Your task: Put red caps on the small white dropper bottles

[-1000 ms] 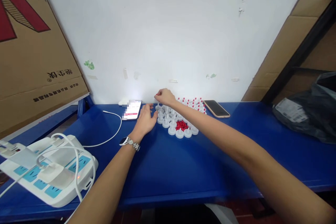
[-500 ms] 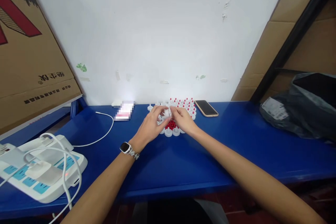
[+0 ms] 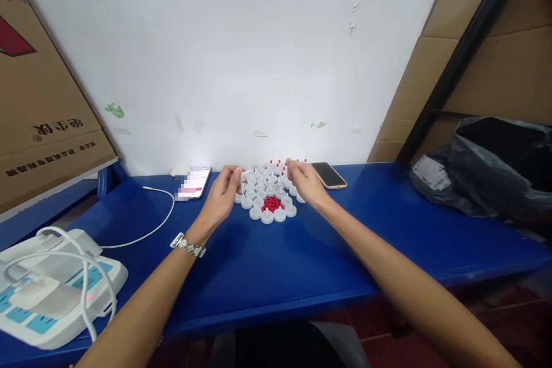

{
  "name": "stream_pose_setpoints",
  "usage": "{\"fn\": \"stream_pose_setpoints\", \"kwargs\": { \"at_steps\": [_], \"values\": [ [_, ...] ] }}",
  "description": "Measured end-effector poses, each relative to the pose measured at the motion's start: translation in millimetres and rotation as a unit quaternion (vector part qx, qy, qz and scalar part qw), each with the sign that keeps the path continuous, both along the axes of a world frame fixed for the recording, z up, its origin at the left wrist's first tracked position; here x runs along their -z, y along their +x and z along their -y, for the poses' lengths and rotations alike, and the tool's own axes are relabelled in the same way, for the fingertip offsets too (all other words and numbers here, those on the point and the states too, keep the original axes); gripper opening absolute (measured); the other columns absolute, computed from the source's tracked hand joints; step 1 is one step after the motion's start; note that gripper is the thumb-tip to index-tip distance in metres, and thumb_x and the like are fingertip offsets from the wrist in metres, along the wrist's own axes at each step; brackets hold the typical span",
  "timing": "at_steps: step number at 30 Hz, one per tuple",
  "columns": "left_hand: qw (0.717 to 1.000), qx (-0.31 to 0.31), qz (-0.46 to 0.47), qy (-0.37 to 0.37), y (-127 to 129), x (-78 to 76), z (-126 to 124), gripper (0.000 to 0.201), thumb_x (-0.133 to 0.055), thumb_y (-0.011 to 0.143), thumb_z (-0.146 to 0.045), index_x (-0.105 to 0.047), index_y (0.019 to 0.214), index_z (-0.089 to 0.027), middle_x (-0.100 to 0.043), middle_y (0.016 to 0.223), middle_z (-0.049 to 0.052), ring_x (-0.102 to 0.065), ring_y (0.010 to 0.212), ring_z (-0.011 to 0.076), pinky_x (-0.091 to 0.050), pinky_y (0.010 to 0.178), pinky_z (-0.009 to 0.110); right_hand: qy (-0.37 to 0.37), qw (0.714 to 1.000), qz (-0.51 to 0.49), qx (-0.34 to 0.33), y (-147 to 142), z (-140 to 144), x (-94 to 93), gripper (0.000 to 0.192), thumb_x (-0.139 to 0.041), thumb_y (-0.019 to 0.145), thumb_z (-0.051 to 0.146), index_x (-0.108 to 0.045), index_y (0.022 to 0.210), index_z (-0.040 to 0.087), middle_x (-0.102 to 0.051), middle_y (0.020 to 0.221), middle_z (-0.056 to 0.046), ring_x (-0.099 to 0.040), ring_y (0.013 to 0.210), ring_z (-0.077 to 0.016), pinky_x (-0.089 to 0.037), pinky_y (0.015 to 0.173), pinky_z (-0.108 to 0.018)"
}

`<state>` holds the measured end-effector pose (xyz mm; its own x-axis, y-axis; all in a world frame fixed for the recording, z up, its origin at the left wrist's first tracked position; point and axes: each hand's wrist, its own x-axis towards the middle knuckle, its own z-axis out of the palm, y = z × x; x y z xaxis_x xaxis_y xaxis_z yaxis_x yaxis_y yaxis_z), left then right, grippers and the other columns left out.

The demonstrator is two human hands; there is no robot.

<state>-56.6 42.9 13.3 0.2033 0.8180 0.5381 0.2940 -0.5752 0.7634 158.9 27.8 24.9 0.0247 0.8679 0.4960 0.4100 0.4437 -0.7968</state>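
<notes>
A cluster of white nozzle caps (image 3: pixel 247 203) stands on the blue table, spread between my hands. Some at the back and right have red tips. Among the nearer caps lies a pile of small red tips (image 3: pixel 272 204). My left hand (image 3: pixel 222 192) is at the cluster's left edge, thumb and fingers pinched on what looks like a white cap, partly hidden. On the right side, my right hand (image 3: pixel 305 183) is closed in a pinch above the red-tipped caps. Its fingers hide whatever they hold, if anything.
A dark-screened phone (image 3: pixel 328 175) lies right of the caps, and a lit phone (image 3: pixel 195 183) lies left. A white power strip (image 3: pixel 64 293) with cables sits front left. Cardboard (image 3: pixel 47 98) leans at left; a dark plastic bag (image 3: pixel 457 175) rests at right.
My hands were together over the cluster around a white piece; now they are apart, left hand to the left and right hand over the right side. More caps show, and the view has shifted slightly.
</notes>
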Motion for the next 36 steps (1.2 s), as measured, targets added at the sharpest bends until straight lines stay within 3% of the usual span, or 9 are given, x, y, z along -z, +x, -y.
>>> {"fn": "stream_pose_setpoints", "kwargs": {
  "at_steps": [6, 8, 11, 14, 17, 20, 24, 29, 36],
  "values": [
    [0.993, 0.021, -0.117, 0.009, -3, 1.0, 1, 0.031, -0.058, 0.090, -0.044, -0.058, 0.112, -0.022, -0.065, 0.109, 0.006, -0.062, 0.090, 0.0183, -0.051, 0.073, 0.030, -0.016, 0.968, 0.246, -0.053, -2, 6, 6.5, 0.027, -0.055, 0.089, 0.035, -0.058, 0.067, 0.019, -0.060, 0.067, 0.000, -0.053, 0.065, -0.0139, -0.038, 0.065, -0.027],
    [0.991, 0.019, -0.132, 0.001, 0, 0.9, 5, 0.031, -0.059, 0.089, -0.044, -0.060, 0.111, -0.022, -0.065, 0.106, 0.006, -0.063, 0.083, 0.0175, -0.051, 0.070, 0.030, -0.026, 0.969, 0.239, -0.055, -4, 7, 6.0, 0.021, -0.057, 0.088, 0.035, -0.066, 0.076, 0.019, -0.065, 0.072, -0.002, -0.057, 0.069, -0.0147, -0.041, 0.069, -0.027],
    [0.989, 0.014, -0.147, -0.009, 2, 1.2, 7, 0.034, -0.060, 0.088, -0.047, -0.061, 0.111, -0.022, -0.066, 0.099, 0.005, -0.061, 0.072, 0.0158, -0.051, 0.066, 0.030, -0.037, 0.985, 0.149, -0.077, -7, 5, 2.0, 0.025, -0.055, 0.090, 0.039, -0.068, 0.095, 0.018, -0.067, 0.077, -0.002, -0.059, 0.069, -0.0143, -0.044, 0.069, -0.027],
    [0.990, 0.020, -0.139, -0.006, 2, 1.7, 6, 0.034, -0.059, 0.089, -0.049, -0.062, 0.110, -0.022, -0.067, 0.100, 0.005, -0.063, 0.077, 0.0171, -0.051, 0.067, 0.030, -0.036, 0.988, 0.066, -0.138, -14, -4, -2.9, 0.026, -0.059, 0.088, 0.041, -0.066, 0.096, 0.017, -0.069, 0.082, -0.003, -0.060, 0.070, -0.0136, -0.047, 0.065, -0.026],
    [0.993, 0.001, -0.122, 0.003, -4, 3.0, 0, 0.037, -0.060, 0.089, -0.050, -0.060, 0.113, -0.023, -0.067, 0.108, 0.006, -0.064, 0.089, 0.0196, -0.051, 0.072, 0.030, -0.030, 0.986, 0.027, -0.159, -25, -23, -9.2, 0.018, -0.063, 0.084, 0.034, -0.066, 0.087, 0.016, -0.071, 0.081, -0.004, -0.064, 0.072, -0.0141, -0.048, 0.067, -0.025],
    [0.990, -0.059, -0.130, 0.009, -16, 7.0, -10, 0.039, -0.059, 0.088, -0.047, -0.056, 0.117, -0.020, -0.065, 0.117, 0.010, -0.063, 0.096, 0.0216, -0.051, 0.074, 0.032, -0.005, 0.993, 0.057, -0.107, -36, -55, -16.6, 0.012, -0.062, 0.083, 0.026, -0.066, 0.085, 0.015, -0.071, 0.075, -0.004, -0.065, 0.069, -0.0135, -0.048, 0.066, -0.024],
    [0.973, -0.110, -0.201, -0.009, -32, 16.2, -24, 0.024, -0.054, 0.089, -0.038, -0.059, 0.101, -0.018, -0.066, 0.093, 0.008, -0.062, 0.082, 0.0218, -0.049, 0.073, 0.035, 0.021, 0.984, 0.175, -0.027, -54, -106, -18.6, 0.010, -0.059, 0.082, 0.017, -0.067, 0.085, 0.014, -0.073, 0.079, -0.005, -0.066, 0.073, -0.0138, -0.049, 0.071, -0.023],
    [0.965, -0.090, -0.236, -0.070, -39, 26.0, -30, 0.017, -0.056, 0.087, -0.038, -0.055, 0.090, -0.021, -0.064, 0.076, 0.004, -0.061, 0.070, 0.0211, -0.046, 0.064, 0.033, 0.005, 0.934, 0.357, 0.015, -78, -152, -8.3, 0.022, -0.054, 0.083, 0.013, -0.072, 0.095, 0.013, -0.075, 0.096, -0.011, -0.067, 0.086, -0.0180, -0.048, 0.077, -0.025],
    [0.959, -0.064, -0.265, -0.077, -39, 26.4, -29, 0.017, -0.054, 0.088, -0.038, -0.056, 0.088, -0.021, -0.069, 0.081, 0.005, -0.065, 0.074, 0.0216, -0.045, 0.065, 0.032, -0.061, 0.907, 0.415, -0.039, -93, -167, -7.3, 0.020, -0.063, 0.075, 0.008, -0.077, 0.089, 0.009, -0.076, 0.089, -0.012, -0.069, 0.083, -0.0195, -0.049, 0.075, -0.023]
  ]
}}
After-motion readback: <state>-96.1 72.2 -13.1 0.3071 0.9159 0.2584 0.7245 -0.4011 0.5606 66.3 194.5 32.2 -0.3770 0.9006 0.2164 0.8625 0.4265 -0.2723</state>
